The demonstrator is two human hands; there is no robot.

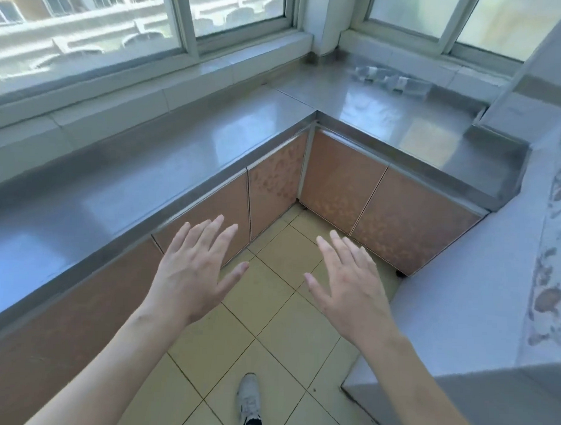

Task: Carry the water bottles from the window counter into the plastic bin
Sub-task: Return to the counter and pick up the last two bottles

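In the upper right of the frame, the water bottles (390,80) lie on their sides in a small clear cluster on the steel counter (179,164), close under the right-hand window (445,17) and well apart from both our hands; they are too blurred for us to count them. Our left hand (193,273) is held out low in the centre of the head view, fingers spread and flat, holding nothing, its fingertips over the counter's front edge. Our right hand (349,286) is beside it, equally spread and empty, over the floor tiles (285,323). The bottles sit far up and to the right of the right hand, past the inner corner of the counter. The counter runs in an L: one long arm along the left of the frame below the big window (88,21), the other arm going off to the right, with its end wall near the right edge. Between the two arms the tiled floor is open, and one shoe (249,399) shows at the bottom centre. A grey surface (460,298) with a patterned cloth (551,253) closes the right side, leaving a narrow floor passage. The counter top is bare, shiny metal apart from the bottles, with pinkish cabinet doors (337,182) beneath it. We cannot see the plastic bin here.
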